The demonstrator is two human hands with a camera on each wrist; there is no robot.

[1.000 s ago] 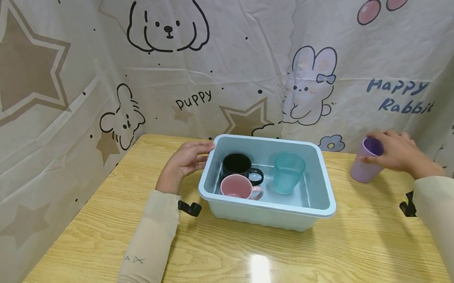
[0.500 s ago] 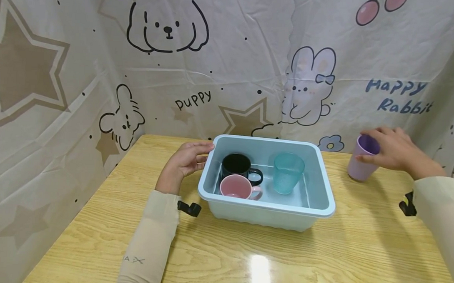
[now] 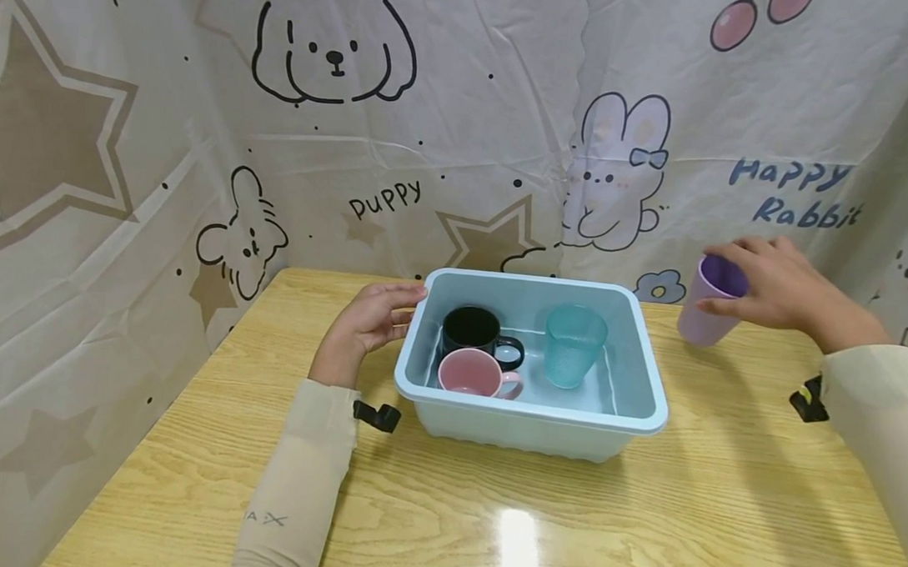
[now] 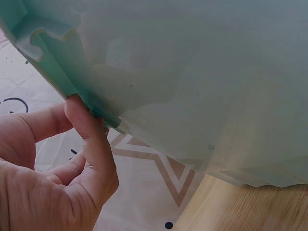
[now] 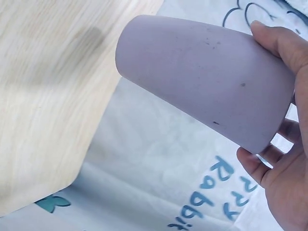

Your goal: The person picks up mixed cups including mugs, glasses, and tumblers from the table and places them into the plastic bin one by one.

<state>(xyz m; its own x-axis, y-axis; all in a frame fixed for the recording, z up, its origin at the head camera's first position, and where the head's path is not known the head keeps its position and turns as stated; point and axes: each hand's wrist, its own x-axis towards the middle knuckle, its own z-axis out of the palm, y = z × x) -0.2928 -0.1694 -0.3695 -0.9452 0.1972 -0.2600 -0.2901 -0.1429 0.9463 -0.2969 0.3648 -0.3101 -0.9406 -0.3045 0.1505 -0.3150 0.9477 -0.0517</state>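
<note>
My right hand grips a tapered purple cup near its rim, at the right of the head view. In the right wrist view the cup shows small dark specks, and its base hangs off the table, slightly tilted. At the left, my left hand holds the rim of a light blue plastic basin between thumb and fingers; the left wrist view has the thumb against the rim's underside. Inside the basin sit a black mug, a pink mug and a translucent teal cup.
A wooden table carries the basin. Behind and to the left hangs a pale printed curtain, close to the table's back edge. The purple cup is to the right of the basin, apart from its wall.
My right hand has moved left and a little up, lifting the purple cup off the table toward the basin. The left hand and the basin's contents have stayed put.
</note>
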